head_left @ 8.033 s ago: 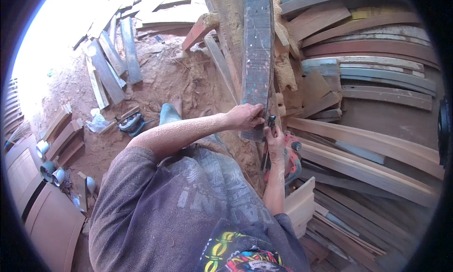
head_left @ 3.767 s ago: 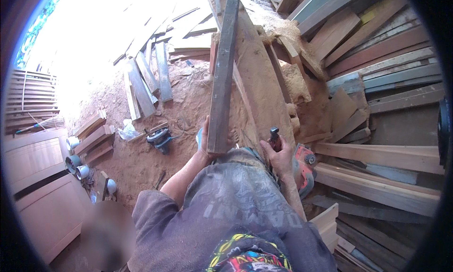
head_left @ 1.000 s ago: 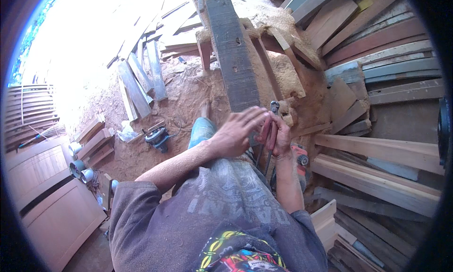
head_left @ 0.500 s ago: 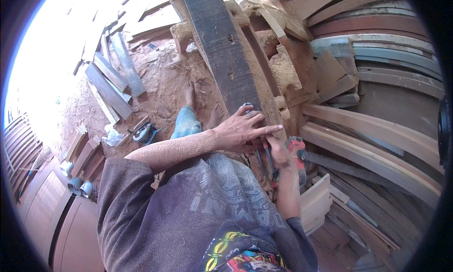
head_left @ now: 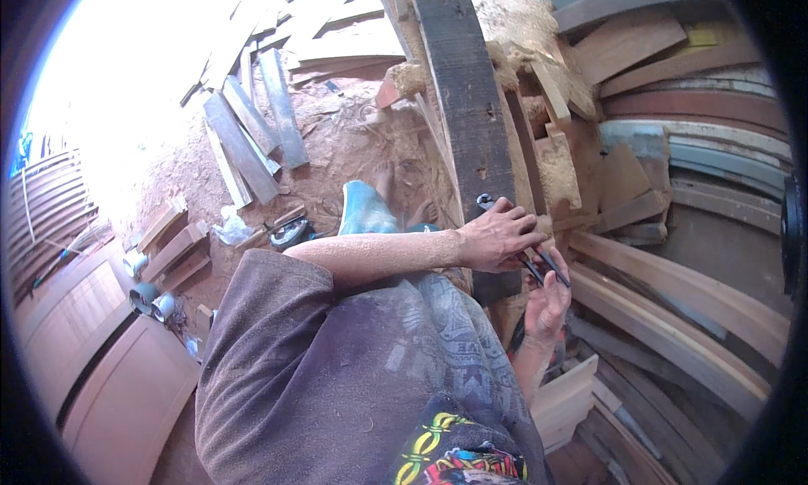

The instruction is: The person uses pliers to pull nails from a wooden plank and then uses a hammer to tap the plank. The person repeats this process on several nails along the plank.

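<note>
A dark, weathered wooden plank (head_left: 467, 90) with holes in its face runs away from my body. Over its near end, a pair of metal pincers (head_left: 485, 201) lies aslant, jaws toward the plank and dark handles toward my right. My left hand (head_left: 502, 235) is closed round the pincers behind the jaws, and its fingers hide the pivot. At the handle ends, my right hand (head_left: 549, 307) holds the pincers with bent fingers. Whether the jaws grip anything does not show.
Beneath the plank is a sawdust-covered timber support (head_left: 555, 169). Stacked boards (head_left: 673, 291) fill the right side. A power tool (head_left: 290, 231) and a plastic bag (head_left: 233, 226) lie on the dusty ground at left, near loose planks (head_left: 240, 144). A red tool is partly hidden behind my right wrist.
The view has shifted, so the plank sits farther right. My left fingers, spread before, now curl round the pincers. The handles have swung toward my right, and my right hand's grip looks looser.
</note>
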Motion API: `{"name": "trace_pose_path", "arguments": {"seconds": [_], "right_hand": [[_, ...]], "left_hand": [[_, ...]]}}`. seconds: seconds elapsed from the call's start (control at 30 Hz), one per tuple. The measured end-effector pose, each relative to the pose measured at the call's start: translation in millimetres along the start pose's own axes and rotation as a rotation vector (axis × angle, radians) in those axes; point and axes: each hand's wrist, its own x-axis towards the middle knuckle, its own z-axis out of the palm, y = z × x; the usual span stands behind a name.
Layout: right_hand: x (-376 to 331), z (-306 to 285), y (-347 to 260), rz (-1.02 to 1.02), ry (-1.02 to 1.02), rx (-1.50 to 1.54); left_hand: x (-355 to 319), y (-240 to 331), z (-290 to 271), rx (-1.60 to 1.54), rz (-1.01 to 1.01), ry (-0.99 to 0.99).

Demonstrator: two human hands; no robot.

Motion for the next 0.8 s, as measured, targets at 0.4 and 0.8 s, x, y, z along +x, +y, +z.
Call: {"name": "trace_pose_path", "arguments": {"seconds": [0.4,0.8], "right_hand": [[50.9,13.9,0.9,-0.14,-0.284,0.309],[120.6,64.6,-45.4,-0.201,-0.085,0.224]], "left_hand": [[18.9,0.5,12.9,0.179,-0.299,0.192],[81.8,-36.5,-41.8,0.137,-0.291,0.322]]}}
